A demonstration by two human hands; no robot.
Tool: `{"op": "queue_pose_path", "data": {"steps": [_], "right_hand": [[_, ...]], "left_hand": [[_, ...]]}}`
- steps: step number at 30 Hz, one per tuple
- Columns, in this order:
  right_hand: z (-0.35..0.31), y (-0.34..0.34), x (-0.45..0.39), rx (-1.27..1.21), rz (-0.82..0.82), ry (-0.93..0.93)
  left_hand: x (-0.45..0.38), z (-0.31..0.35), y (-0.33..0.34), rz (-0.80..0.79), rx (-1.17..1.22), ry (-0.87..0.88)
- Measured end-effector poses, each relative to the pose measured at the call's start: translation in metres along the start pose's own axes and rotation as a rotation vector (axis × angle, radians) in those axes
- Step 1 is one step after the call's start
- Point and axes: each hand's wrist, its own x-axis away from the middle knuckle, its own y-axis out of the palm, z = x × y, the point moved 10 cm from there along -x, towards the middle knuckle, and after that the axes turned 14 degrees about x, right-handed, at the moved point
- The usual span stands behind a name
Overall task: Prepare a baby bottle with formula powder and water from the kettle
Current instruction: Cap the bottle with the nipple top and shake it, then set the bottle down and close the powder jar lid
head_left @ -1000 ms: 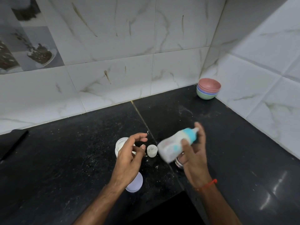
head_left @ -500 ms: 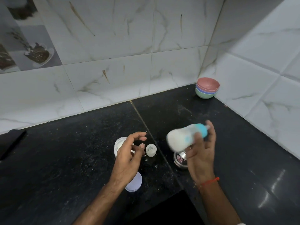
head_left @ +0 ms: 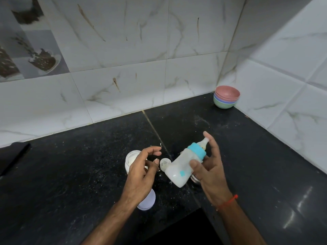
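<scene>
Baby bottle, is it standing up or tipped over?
Tipped. The right hand holds the baby bottle slanted, teal collar and teat up-right, base down-left.

One head-worn wide-angle view looks forward and down from above the near edge of a black worktop (head_left: 70, 174), facing the corner where two tiled walls (head_left: 123, 50) meet at about 1 o'clock. It sits close: both forearms enter from 6 o'clock, the left hand (head_left: 141, 172) and right hand (head_left: 210, 172) filling the lower centre. Stacked bowls (head_left: 226, 97) mark the far corner at 2 o'clock. Straight lines bow toward the frame edges.
</scene>
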Motion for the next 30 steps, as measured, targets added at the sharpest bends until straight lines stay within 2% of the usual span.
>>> {"op": "queue_pose_path", "data": {"steps": [1,4,5,6,9,10,14,20,25,30], "right_hand": [[-0.004,-0.002,0.000,-0.011,0.014,-0.023],[0.004,-0.035,-0.008,-0.256,0.339,0.026],[0.007,-0.036,-0.007,-0.269,0.366,0.042],[0.007,-0.029,-0.006,-0.216,0.305,0.056],[0.009,0.013,0.005,0.202,-0.137,0.067],[0.012,0.017,0.008,0.283,-0.206,0.060],[0.011,-0.009,-0.006,0.398,-0.041,-0.002],[0.008,-0.008,-0.029,0.871,-0.071,-0.135],[0.008,-0.019,-0.075,0.907,0.053,-0.096],[0.029,-0.009,-0.125,0.987,-0.020,-0.022]], "left_hand": [[-0.001,0.000,0.000,0.001,-0.001,0.001],[-0.002,0.000,-0.001,0.011,0.006,-0.003],[-0.002,0.001,-0.001,0.008,0.009,-0.004],[-0.001,0.001,0.000,0.004,0.009,-0.003],[-0.001,0.000,0.001,-0.003,0.004,-0.003],[-0.002,0.000,0.000,-0.003,0.004,-0.005],[-0.001,-0.001,-0.002,0.010,0.004,-0.006],[0.002,-0.008,-0.011,0.030,0.002,-0.038],[0.007,-0.009,-0.024,0.053,-0.017,-0.039],[0.011,-0.011,-0.040,0.085,-0.033,-0.040]]}}
